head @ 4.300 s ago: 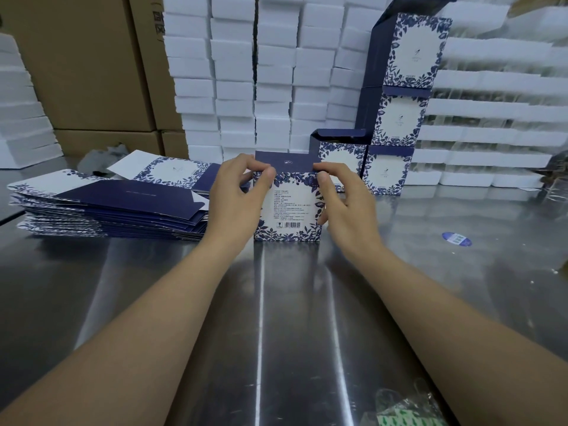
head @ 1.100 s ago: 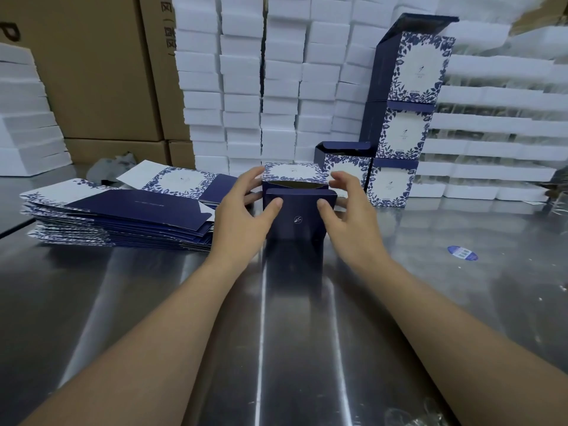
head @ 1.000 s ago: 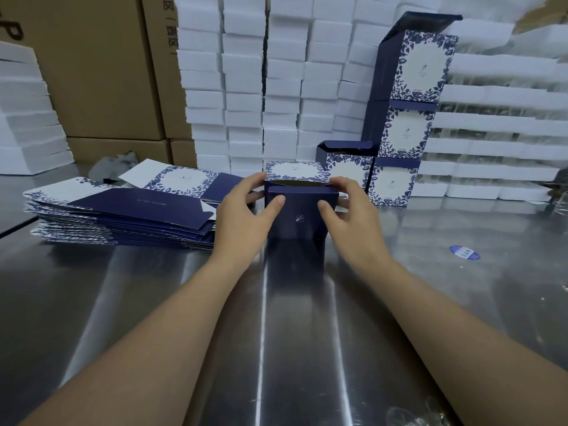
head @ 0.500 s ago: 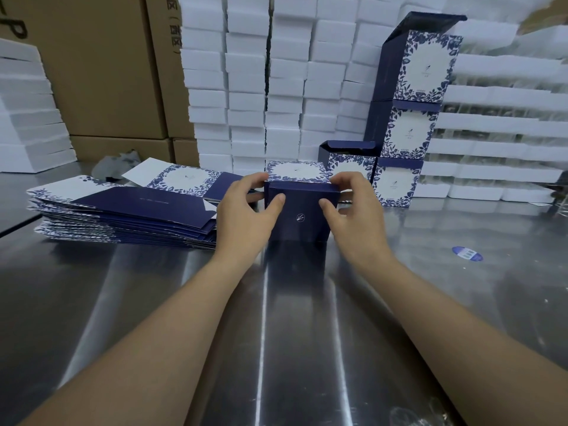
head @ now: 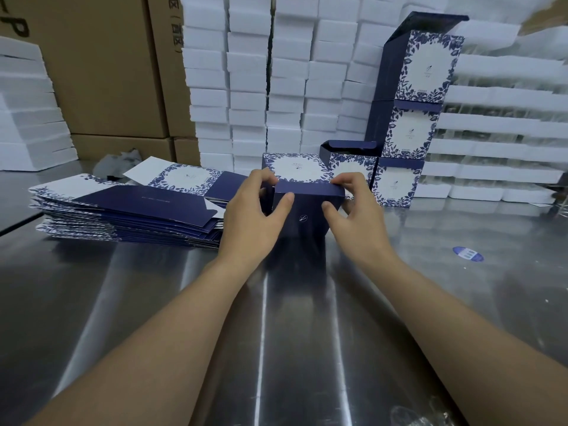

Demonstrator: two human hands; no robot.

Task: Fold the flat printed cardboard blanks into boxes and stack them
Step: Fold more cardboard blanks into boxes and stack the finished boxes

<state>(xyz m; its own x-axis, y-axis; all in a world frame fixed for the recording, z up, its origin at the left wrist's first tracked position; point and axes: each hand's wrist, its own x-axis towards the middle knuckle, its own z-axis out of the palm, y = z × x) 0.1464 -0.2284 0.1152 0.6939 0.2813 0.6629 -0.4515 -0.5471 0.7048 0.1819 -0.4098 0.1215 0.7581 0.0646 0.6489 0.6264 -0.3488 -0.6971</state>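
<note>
A navy and white floral box (head: 302,210) lies on its side on the steel table, dark flap facing me, floral panel on top. My left hand (head: 252,216) grips its left side with the thumb on the flap. My right hand (head: 353,210) holds the right side, fingers pinching the flap's upper right corner. A pile of flat printed blanks (head: 129,210) lies to the left. Behind on the right, three folded boxes (head: 412,118) stand stacked, with one more folded box (head: 350,167) beside their base.
The steel table (head: 153,302) carries a round blue sticker (head: 467,253) at the right. Columns of white foam trays (head: 267,81) and brown cartons (head: 101,66) line the back. Clear plastic wrapping (head: 424,416) lies at the near edge.
The box was turned from standing with its barcode face toward me onto its side. The dark flap has since been pressed closed against the box; both hands stayed on it.
</note>
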